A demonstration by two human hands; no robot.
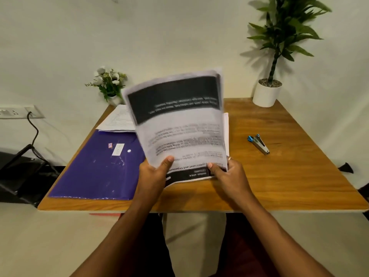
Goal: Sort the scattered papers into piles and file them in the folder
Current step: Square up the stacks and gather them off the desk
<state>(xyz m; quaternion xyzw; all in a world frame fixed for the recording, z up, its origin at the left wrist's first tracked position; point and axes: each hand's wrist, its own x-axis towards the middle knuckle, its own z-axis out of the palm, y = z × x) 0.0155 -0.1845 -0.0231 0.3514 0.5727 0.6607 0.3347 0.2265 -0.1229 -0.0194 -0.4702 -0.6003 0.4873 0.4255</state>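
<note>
The top sheet (179, 120) is smeared by blur, so beyond a dark band across its upper part and rows of grey print I cannot read it. It hides most of the stack of papers (191, 174) beneath it. Only the near edge of that stack shows, with a black strip of upside-down lettering, along with a thin white edge at the right. I cannot tell whether the stack's far end rests on the surface (289, 176). My left hand (153, 174) pinches the raised sheet at its near left corner, thumb on top and the other fingers hidden behind the paper. My right hand (229, 172) grips the stack at its near right corner, thumb pressed on the black strip and fingers (230, 159) curled round the edge. Both are held above the middle of the surface, just beside the purple folder (95, 168), which lies flat and closed on the left. A second pile of papers (117, 120) sits behind the folder, partly covered by the raised sheet. A blue stapler (259, 144) lies well apart on the right.
</note>
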